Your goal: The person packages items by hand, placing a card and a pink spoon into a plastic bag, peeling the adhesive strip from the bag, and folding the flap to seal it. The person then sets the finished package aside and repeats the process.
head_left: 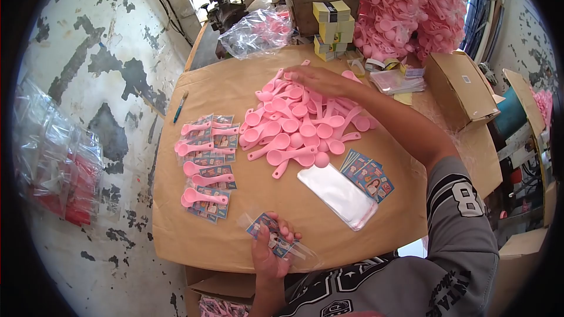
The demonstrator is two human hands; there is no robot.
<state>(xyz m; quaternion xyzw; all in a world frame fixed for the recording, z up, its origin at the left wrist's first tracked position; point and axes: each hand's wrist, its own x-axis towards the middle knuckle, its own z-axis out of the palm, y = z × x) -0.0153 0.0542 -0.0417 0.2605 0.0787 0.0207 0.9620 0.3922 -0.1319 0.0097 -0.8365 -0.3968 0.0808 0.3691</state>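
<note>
My left hand [272,248] is closed around a clear plastic bag with a blue printed card [262,223] in it, near the front edge of the table. My right hand [320,80] reaches over the far side of a heap of pink plastic scoops [294,123], fingers stretched out and touching or just above the scoops; its fingertips are partly hidden. To the left lie several bagged cards with pink scoops [205,179] in overlapping rows. A stack of clear plastic bags [338,195] lies right of centre, beside a fanned group of blue cards [368,175].
A blue pen [180,107] lies at the table's left edge. At the back stand yellow-edged card stacks [333,29], a big bag of pink scoops [411,9] and tape rolls [373,64]. A cardboard box [461,91] is at right; an open box [226,286] sits below the table.
</note>
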